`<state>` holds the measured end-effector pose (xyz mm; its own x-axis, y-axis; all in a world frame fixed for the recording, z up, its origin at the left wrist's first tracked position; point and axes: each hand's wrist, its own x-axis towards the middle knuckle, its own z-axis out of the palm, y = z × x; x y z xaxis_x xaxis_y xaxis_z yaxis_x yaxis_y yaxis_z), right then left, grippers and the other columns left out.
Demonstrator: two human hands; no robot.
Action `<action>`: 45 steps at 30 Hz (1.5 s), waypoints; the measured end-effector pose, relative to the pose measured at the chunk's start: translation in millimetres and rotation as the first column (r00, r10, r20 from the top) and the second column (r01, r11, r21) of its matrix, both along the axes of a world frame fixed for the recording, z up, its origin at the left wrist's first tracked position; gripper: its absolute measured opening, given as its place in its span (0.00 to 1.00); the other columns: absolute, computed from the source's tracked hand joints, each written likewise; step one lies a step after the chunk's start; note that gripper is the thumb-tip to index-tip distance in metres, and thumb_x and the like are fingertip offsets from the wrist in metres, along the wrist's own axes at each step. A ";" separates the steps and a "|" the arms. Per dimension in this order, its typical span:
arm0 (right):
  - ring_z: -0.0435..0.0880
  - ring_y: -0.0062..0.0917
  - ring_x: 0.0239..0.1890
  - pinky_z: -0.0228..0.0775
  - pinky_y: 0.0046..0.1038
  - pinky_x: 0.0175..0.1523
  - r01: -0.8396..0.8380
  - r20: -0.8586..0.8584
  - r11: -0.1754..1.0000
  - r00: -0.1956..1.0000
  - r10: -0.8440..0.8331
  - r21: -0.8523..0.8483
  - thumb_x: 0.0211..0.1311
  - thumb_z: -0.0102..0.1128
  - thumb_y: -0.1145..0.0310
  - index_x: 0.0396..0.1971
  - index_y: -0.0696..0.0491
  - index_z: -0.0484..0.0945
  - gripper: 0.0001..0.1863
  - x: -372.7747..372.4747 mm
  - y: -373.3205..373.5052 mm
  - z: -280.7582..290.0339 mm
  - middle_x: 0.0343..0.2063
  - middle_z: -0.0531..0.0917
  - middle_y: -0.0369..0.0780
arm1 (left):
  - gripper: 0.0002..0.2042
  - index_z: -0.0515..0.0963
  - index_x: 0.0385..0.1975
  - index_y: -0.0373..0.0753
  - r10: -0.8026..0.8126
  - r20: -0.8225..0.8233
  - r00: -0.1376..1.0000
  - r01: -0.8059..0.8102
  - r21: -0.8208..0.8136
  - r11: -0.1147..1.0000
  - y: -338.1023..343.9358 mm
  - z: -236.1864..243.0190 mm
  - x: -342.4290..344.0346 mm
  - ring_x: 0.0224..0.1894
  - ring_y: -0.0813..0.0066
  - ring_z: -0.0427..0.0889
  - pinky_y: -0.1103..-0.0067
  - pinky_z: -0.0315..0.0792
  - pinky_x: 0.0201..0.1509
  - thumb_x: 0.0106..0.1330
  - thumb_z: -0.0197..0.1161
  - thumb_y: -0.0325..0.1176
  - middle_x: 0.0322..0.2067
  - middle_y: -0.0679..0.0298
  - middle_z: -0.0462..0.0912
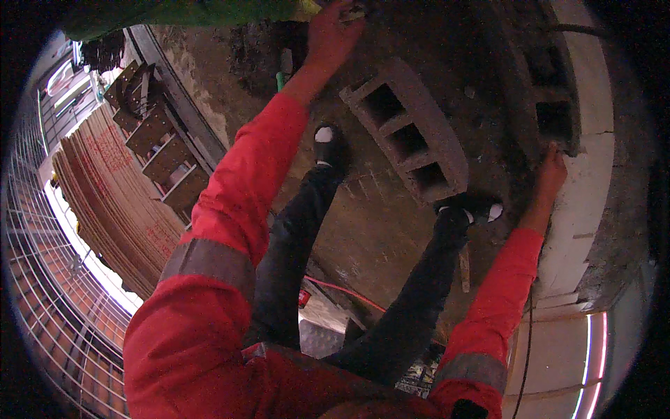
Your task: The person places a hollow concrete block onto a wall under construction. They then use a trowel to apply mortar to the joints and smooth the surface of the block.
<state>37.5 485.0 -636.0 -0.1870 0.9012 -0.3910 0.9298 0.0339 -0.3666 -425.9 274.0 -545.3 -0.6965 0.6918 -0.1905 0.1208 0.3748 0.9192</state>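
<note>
At the top of the view my left hand (335,35) is stretched forward with its fingers curled round a small greyish thing (354,12), too dark to name. Close beside it, a yellow patch shows at the end of another person's green sleeve (188,15). Far to the right, my right hand (551,173) has its fingers together at the near end of a hollow concrete block (557,101) set along a pale wall. Whether something thin is pinched there is hidden. Between my arms, a loose hollow concrete block (412,133) lies on the floor, its openings showing.
My shoes (331,148) stand on the rough brown floor (363,230). At left are a wooden shelf rack (164,150), a stack of brown sheets (115,181) and wire mesh (59,307). A red hose (349,290) runs behind my feet; a dark cable (528,349) hangs at lower right.
</note>
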 end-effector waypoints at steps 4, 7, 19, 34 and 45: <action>0.76 0.50 0.42 0.66 0.44 0.48 -0.038 0.065 0.999 0.997 0.038 0.001 0.62 0.41 0.44 0.39 0.62 0.77 0.32 -0.9 -2.0 1.5 0.38 0.78 0.57 | 0.18 0.70 0.50 0.36 -0.062 -0.151 0.987 0.051 -0.078 0.996 29.8 -40.2 -7.9 0.43 0.70 0.75 0.75 0.70 0.43 0.59 0.55 0.28 0.42 0.59 0.76; 0.76 0.49 0.42 0.66 0.43 0.48 -0.023 -0.019 0.999 1.000 0.024 0.046 0.61 0.41 0.44 0.39 0.61 0.78 0.32 -4.9 -4.2 7.3 0.37 0.78 0.57 | 0.18 0.69 0.50 0.37 -0.150 -0.259 0.954 0.084 -0.250 0.965 54.5 -67.9 -1.4 0.38 0.70 0.75 0.73 0.71 0.37 0.59 0.55 0.28 0.37 0.59 0.77; 0.79 0.41 0.39 0.67 0.36 0.45 -0.132 0.102 0.990 0.987 0.126 0.049 0.63 0.41 0.47 0.41 0.56 0.79 0.27 -16.5 -7.1 23.0 0.35 0.81 0.49 | 0.18 0.69 0.51 0.39 0.033 0.442 0.896 -0.018 -0.038 0.999 43.2 -189.5 -9.5 0.34 0.63 0.73 0.66 0.70 0.40 0.61 0.54 0.33 0.33 0.57 0.75; 0.78 0.23 0.41 0.67 0.24 0.46 0.104 -0.236 0.984 0.962 -0.136 -0.147 0.64 0.47 0.54 0.47 0.60 0.75 0.24 -28.8 -20.0 40.7 0.41 0.80 0.43 | 0.19 0.68 0.52 0.39 -0.014 0.157 0.987 0.027 -0.082 0.996 44.0 -234.8 21.2 0.38 0.63 0.72 0.67 0.68 0.43 0.61 0.54 0.35 0.37 0.57 0.73; 0.80 0.41 0.32 0.72 0.36 0.39 -0.181 0.117 0.971 0.979 0.164 0.156 0.63 0.47 0.59 0.37 0.55 0.77 0.15 -7.9 -14.1 16.2 0.34 0.81 0.49 | 0.20 0.67 0.52 0.38 -0.101 -0.157 0.982 0.097 -0.032 0.995 85.0 -194.8 188.9 0.41 0.63 0.71 0.67 0.66 0.46 0.61 0.54 0.36 0.40 0.57 0.73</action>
<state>29.6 471.0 -619.8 -0.3117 0.9124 -0.2651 0.9370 0.2489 -0.2450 -237.0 359.1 -740.1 -0.6476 0.7553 -0.1005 0.3017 0.3753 0.8764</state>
